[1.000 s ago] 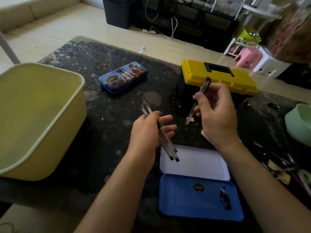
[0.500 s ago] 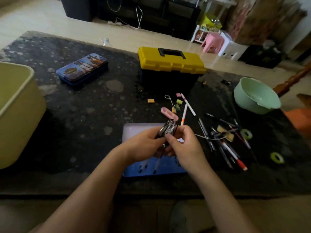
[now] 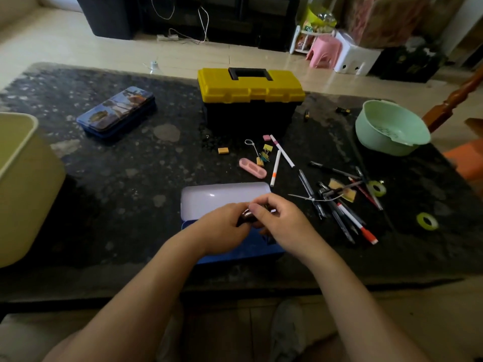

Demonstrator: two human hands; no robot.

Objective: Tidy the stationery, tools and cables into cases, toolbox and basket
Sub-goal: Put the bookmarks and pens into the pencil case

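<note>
My left hand (image 3: 222, 228) and my right hand (image 3: 282, 220) meet over the open blue pencil case (image 3: 209, 197) near the table's front edge. Together they grip a bundle of dark pens (image 3: 247, 214), of which only the ends show between the fingers. The case's white lid stands up behind the hands, and its blue tray is mostly hidden under them. A heap of loose pens (image 3: 339, 205) lies to the right. A closed yellow and black toolbox (image 3: 249, 97) stands at the back middle, and a closed printed pencil case (image 3: 117, 111) lies at the back left.
A large pale yellow tub (image 3: 23, 184) fills the left edge. A green colander bowl (image 3: 392, 126) sits at the back right. Binder clips (image 3: 264, 155), erasers (image 3: 223, 150), a pink case (image 3: 252, 168), two white markers (image 3: 283, 152) and tape rolls (image 3: 427, 220) are scattered on the dark table.
My hands came together and dropped lower over the open case; the single pen from my right hand joined the bundle in my left. The view swung right and down.
</note>
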